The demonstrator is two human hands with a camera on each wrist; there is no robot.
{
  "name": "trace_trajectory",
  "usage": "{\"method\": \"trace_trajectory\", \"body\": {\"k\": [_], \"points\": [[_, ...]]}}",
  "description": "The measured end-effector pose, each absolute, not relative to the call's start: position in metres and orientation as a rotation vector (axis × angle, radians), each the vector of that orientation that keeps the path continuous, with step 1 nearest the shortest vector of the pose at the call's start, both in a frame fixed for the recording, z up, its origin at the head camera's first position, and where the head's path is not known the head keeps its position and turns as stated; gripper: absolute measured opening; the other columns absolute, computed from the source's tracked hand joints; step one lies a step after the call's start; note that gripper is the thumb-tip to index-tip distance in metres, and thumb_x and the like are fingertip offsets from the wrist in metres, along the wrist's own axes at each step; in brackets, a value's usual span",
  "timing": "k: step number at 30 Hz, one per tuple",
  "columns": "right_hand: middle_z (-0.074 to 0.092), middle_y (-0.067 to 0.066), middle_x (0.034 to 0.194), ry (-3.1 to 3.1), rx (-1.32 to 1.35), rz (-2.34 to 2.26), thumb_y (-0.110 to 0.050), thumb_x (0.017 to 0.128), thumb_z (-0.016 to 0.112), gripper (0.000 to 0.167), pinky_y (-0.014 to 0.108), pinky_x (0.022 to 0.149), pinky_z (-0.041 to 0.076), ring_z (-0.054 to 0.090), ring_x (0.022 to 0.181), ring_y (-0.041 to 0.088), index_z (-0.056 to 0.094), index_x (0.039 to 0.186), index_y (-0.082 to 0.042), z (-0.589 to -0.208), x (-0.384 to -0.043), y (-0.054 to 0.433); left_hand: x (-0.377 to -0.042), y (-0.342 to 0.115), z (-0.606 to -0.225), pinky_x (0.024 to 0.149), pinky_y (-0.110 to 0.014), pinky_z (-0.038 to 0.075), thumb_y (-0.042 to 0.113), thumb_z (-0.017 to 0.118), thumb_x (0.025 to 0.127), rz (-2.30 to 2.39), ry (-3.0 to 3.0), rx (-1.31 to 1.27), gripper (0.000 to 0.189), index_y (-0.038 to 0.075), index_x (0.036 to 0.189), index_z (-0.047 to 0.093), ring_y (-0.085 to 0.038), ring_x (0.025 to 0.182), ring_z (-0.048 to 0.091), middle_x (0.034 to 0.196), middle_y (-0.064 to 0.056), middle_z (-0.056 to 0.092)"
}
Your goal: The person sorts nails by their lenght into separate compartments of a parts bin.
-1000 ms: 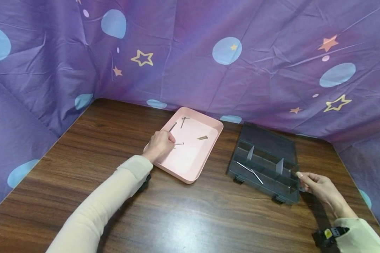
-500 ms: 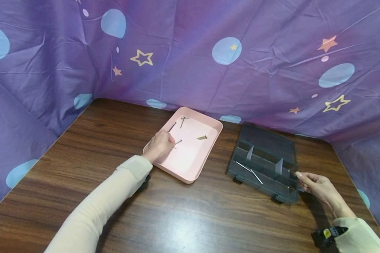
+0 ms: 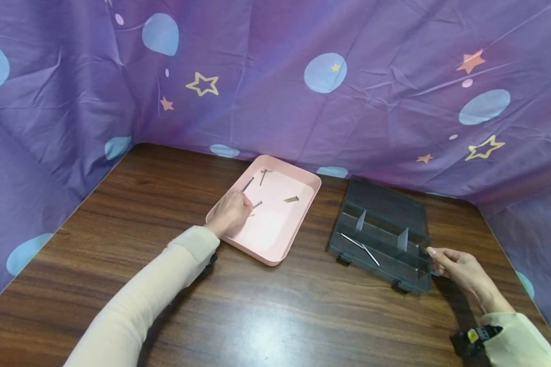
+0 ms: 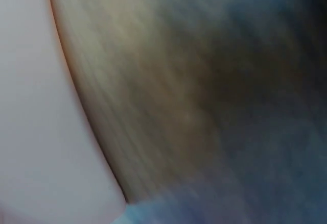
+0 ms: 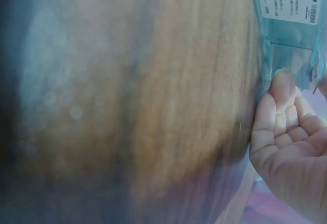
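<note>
Metal fastener [image 3: 258,204] in the pink tray [image 3: 273,229], near the frame's centre.
Left hand [image 3: 231,209] pinches its end; right hand [image 3: 460,270] grips the dark box's [image 3: 390,265] edge, lower right.

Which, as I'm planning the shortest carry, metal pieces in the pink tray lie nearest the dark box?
The gold-coloured pair, lying close together towards the right side of the pink tray; the other visible pieces there lie farther left.

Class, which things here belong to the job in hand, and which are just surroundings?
Likely part of the job:
divided box, gripped by the right hand
silver rods inside
pink tray
metal pieces in the tray, one held by the left hand

Just surroundings:
wooden table
starry cloth
</note>
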State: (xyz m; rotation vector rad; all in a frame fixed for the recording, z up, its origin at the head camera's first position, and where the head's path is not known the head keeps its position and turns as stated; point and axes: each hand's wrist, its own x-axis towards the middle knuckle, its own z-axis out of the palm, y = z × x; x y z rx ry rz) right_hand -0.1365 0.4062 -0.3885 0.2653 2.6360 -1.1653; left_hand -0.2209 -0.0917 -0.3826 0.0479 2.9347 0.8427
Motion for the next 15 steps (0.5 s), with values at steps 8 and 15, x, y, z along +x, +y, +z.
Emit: {"method": "trace_trajectory", "body": {"k": [8, 15], "points": [[0.053, -0.012, 0.073, 2.622, 0.265, -1.215, -0.048, 0.095, 0.046, 0.050, 0.022, 0.066, 0.047, 0.050, 0.069, 0.004, 0.057, 0.104, 0.000, -0.388, -0.136, 0.407, -0.220, -0.084, -0.377, 0.088, -0.033, 0.047, 0.013, 0.055, 0.087, 0.905, 2.934, 0.115, 0.021, 0.009, 0.099, 0.071, -0.019, 0.097, 0.062, 0.105, -0.005, 0.070], [0.051, -0.012, 0.071, 2.607, 0.301, -1.216, -0.051, 0.093, 0.047, 0.043, 0.025, 0.064, 0.044, 0.049, 0.067, 0.005, 0.058, 0.087, -0.009, -0.386, -0.136, 0.406, -0.215, -0.064, -0.364, 0.086, -0.034, 0.047, 0.013, 0.057, 0.087, 1.053, 2.853, 0.138, 0.018, 0.012, 0.099, 0.071, -0.018, 0.098, 0.061, 0.107, -0.003, 0.069]]}}
